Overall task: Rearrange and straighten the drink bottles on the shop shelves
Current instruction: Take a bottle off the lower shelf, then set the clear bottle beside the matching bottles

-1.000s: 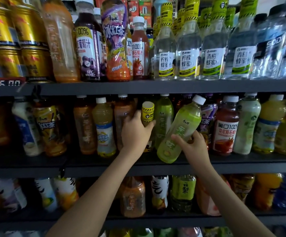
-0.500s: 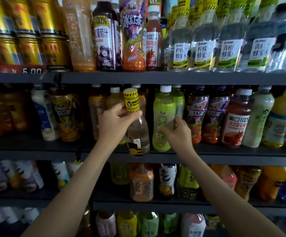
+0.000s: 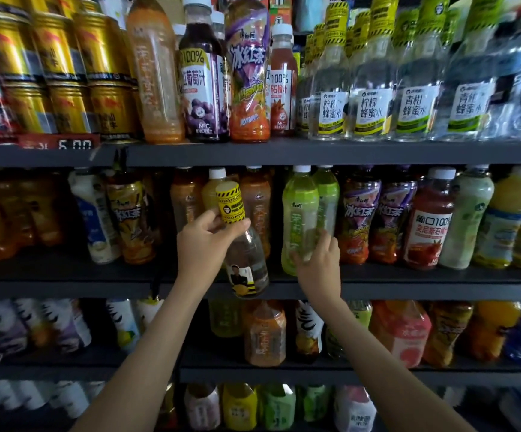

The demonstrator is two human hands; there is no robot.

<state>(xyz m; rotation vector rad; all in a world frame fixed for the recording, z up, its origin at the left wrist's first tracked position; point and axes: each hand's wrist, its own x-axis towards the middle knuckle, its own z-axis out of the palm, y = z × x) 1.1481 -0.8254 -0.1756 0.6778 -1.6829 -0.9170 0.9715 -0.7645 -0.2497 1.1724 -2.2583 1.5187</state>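
The left hand [image 3: 204, 244] is wrapped round the neck of a clear bottle [image 3: 246, 263], just under its yellow cap, likely because the thin neck is easy to lift by. That bottle leans, cap toward 11 o'clock. Its bottom is at the front edge of the middle shelf [image 3: 424, 288], and I cannot tell if it rests there. At its 3 o'clock the right hand [image 3: 316, 260] curls round the low part of a green bottle [image 3: 299, 213], which stands straight, maybe to steady it in its row. Up at 1 o'clock, on the top shelf [image 3: 315, 152], stand yellow-capped bottles [image 3: 330, 98] just like it, so I think it belongs there.
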